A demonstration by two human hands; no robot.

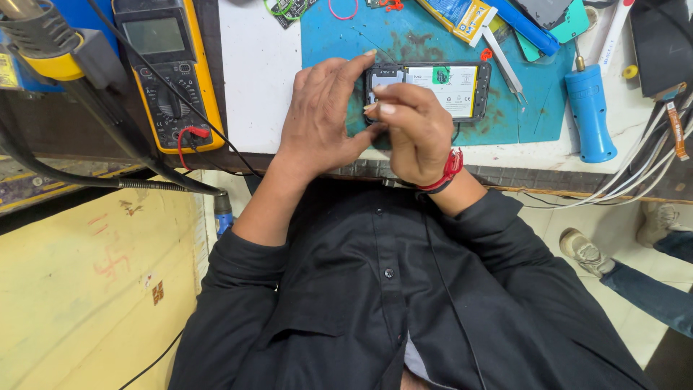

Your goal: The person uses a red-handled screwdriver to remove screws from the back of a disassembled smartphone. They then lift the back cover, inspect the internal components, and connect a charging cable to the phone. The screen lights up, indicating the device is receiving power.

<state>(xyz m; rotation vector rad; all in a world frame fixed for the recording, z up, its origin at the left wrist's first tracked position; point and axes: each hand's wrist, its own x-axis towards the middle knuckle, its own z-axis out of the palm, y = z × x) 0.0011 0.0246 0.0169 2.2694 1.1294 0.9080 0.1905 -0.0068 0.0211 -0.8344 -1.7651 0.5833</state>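
Gripping the near end of an opened phone [433,87], both hands meet over the blue mat [534,115]. Left hand [321,115] curls around the phone's left end, fingertip on its top edge. Right hand [415,130] pinches the same end from below, fingers closed on it. Phone lies flat, battery up, extending right of both grips. Tweezers [505,68] and blue screwdriver [588,108] nearby; yellow multimeter [170,72] well apart on the left.
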